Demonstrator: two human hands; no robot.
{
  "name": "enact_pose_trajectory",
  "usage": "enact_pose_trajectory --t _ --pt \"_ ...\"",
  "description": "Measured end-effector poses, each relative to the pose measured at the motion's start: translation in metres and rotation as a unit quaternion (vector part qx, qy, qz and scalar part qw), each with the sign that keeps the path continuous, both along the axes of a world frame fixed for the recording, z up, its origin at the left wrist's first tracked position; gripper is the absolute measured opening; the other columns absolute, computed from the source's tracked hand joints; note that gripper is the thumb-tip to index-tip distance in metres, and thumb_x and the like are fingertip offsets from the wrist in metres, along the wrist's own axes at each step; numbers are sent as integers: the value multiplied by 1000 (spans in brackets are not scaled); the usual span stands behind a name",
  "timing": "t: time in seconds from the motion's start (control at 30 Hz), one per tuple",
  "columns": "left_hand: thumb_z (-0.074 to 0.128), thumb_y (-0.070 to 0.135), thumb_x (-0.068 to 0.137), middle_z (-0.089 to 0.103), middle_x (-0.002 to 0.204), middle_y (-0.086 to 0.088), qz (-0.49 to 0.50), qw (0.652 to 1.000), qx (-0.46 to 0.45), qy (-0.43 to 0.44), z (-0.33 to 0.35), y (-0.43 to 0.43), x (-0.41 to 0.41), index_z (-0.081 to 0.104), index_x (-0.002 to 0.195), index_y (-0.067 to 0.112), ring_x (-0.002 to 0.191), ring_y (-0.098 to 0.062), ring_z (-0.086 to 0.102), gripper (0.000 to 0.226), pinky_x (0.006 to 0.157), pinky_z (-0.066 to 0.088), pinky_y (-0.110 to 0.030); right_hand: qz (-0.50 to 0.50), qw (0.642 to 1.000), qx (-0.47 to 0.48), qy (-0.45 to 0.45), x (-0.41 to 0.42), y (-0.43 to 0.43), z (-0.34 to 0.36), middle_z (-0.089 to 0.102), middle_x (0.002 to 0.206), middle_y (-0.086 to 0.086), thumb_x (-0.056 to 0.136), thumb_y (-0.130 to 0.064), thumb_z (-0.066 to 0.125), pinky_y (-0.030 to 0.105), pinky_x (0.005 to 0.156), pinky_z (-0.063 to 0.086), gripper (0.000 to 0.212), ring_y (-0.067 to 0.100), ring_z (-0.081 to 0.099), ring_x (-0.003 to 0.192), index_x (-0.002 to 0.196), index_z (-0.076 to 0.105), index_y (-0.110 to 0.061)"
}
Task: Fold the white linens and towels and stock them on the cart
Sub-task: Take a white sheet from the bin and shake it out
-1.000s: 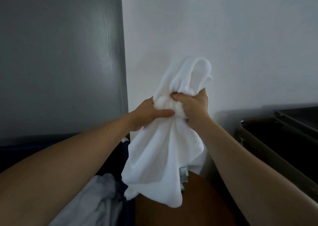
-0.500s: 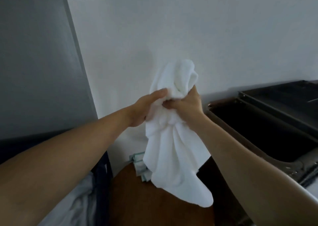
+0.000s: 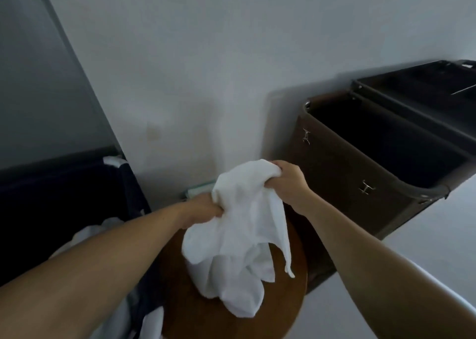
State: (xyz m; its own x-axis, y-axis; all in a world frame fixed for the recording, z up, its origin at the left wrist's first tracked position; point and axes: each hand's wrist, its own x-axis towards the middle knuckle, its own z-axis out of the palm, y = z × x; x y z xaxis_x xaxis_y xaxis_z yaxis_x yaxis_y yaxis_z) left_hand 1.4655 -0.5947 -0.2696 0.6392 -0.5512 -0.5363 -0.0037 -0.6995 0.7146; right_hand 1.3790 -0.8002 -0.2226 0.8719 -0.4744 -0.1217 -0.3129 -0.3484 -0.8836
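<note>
— What blocks me on the right?
— The brown cart [image 3: 342, 181] stands just beside the round bench [image 3: 280, 320], with the wall [image 3: 206, 80] behind both. I see its top open.
— And on the left?
— A dark hamper [image 3: 64, 197] with white linens [image 3: 152, 325] crowds that edge. The towel [image 3: 242, 238], gripped by my left hand [image 3: 203, 209] and right hand [image 3: 288, 181], hangs over the bench; I see bare wood nearer me.

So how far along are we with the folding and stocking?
Done: nothing folded shows on the cart. In hand: left hand and right hand grip one bunched white towel, unfolded. Remaining: fold it, stock it, then the white linens in the dark bin.
</note>
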Motion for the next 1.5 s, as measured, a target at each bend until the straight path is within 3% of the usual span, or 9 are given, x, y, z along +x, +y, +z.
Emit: enact_pose_trajectory --t 0.2,0.37,0.57,0.7,0.83,1.03,1.17,1.37,1.5 --pt "88 36 69 31 147 12 -85 992 3 -93 23 -15 9 6 156 31 134 -12 34 119 107 32 -27 94 995 -34 14 16 -7 8 68 74 -2 76 9 62 23 53 54 32 17 66 71 73 69 -22" --pt "76 31 83 62 126 -4 -102 968 38 -225 55 -52 11 57 131 18 113 -24 59 54 91 46 -33 180 983 -30 -33 30 -7 26 68 83 -4 82 7 58 15 56 49 39 13 65 79 74 69 -29" --pt "74 3 81 71 91 5 72 973 -128 -180 87 -41 19 71 91 20 86 -14 65 21 70 52 -21 284 956 67 7 25 -42 28 64 118 0 79 -11 80 35 90 56 53 19 63 106 125 59 -25" --pt "70 0 82 74 97 -5 150 954 -246 -77 123 -36 20 70 101 18 94 -26 69 26 81 58 -41 306 947 -70 69 25 -51 19 67 118 1 77 -20 83 33 97 49 50 19 62 107 124 65 -17" --pt "71 3 79 68 122 -11 129 959 -252 -7 134 -18 20 61 127 13 113 -30 64 50 96 53 -47 299 948 -92 58 28 -71 32 72 99 -4 83 -23 77 16 70 47 26 14 67 89 108 73 -16" --pt "70 -2 81 57 134 -6 6 998 8 -61 130 7 15 52 132 27 129 -34 49 62 101 43 -37 270 941 -206 -4 40 -68 66 57 64 -1 91 -23 69 23 49 37 19 17 52 59 74 66 -15" --pt "85 34 74 36 152 7 -30 992 -6 -126 137 -21 6 22 154 34 140 -15 33 102 106 33 -29 325 898 -295 -19 43 -46 80 64 84 3 95 -24 63 33 72 47 14 23 58 82 92 69 -12" --pt "67 36 88 61 95 1 -106 941 69 -315 106 -61 -1 58 98 15 92 -22 59 25 82 47 -35 333 874 -353 -19 40 -31 86 70 110 0 96 -25 59 36 84 52 22 20 62 96 114 71 -21" --pt "73 54 78 59 119 4 -105 961 10 -254 104 -69 -7 51 128 20 106 -17 57 65 92 49 -35 318 878 -356 -18 37 -35 83 70 110 0 96 -24 57 32 81 52 23 20 63 96 115 71 -21"
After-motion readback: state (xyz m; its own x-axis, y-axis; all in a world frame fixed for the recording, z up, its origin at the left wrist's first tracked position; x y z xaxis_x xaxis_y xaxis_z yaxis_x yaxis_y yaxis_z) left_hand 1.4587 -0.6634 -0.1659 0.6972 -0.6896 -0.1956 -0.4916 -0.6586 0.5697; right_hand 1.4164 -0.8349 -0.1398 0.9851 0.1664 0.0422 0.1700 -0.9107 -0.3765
